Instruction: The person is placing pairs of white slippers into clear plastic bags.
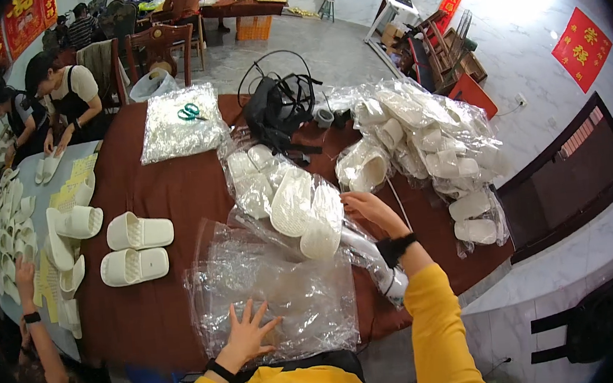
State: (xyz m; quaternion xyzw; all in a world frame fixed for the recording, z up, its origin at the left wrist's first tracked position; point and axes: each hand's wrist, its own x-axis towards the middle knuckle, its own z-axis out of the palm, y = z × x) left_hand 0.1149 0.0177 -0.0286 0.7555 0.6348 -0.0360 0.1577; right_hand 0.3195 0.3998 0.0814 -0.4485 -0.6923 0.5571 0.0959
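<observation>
My left hand (246, 335) lies flat, fingers spread, on a stack of clear plastic bags (275, 290) at the table's near edge. At the right edge of a bagged pair of white slippers (294, 204), my right hand (369, 211) has its fingertips bent against the plastic; its grip is partly hidden. That pair leans over other bagged slippers (251, 186) in the middle of the table. Left of the bags, two unwrapped white slippers (136, 265) rest side by side on the brown cloth (163, 309).
A large heap of bagged slippers (426, 132) covers the right side. Farther back are a black strapped bag (277, 113) and green-handled scissors (190, 112) on a plastic-wrapped bundle (165, 142). Loose slippers (77, 222) crowd the left. A co-worker's hand (26, 281) reaches in there; other people work beyond.
</observation>
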